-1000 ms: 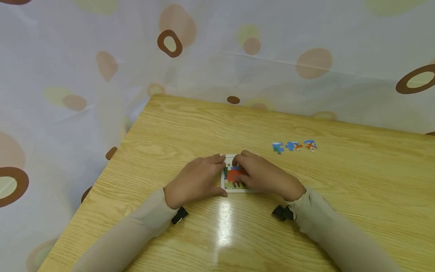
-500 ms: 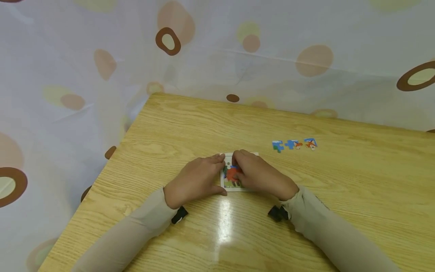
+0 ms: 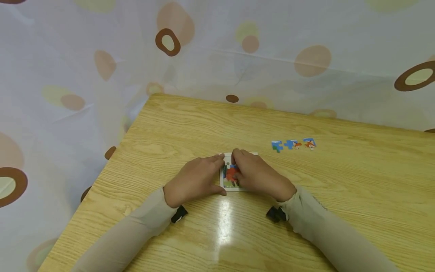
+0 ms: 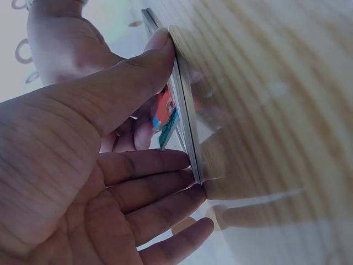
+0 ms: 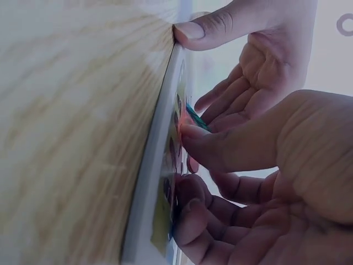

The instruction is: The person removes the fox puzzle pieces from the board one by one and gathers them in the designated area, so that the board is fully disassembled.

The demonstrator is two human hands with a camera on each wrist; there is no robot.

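A small jigsaw board (image 3: 234, 189) with a pale frame lies flat on the table, its inside partly filled with a red, green and blue picture. My left hand (image 3: 193, 180) rests along its left side: the thumb touches the near corner, and the fairly straight fingers touch the far part of that edge. Over the board, my right hand (image 3: 261, 175) pinches a red and green puzzle piece (image 4: 165, 128) between thumb and fingers. The piece tilts up from the board in the left wrist view. Right fingers (image 5: 190, 221) touch the board's surface and hide its right part.
Three loose puzzle pieces lie in a row behind and right of the board: a blue and green piece (image 3: 276, 146), a blue and orange piece (image 3: 292, 144) and a fox-face piece (image 3: 309, 144). A patterned cloth (image 3: 204, 68) hangs behind the wooden table (image 3: 163, 124).
My right hand has shifted slightly left over the board, covering more of the picture, and the red piece in its fingers has moved a little with it. The left hand stays in place.
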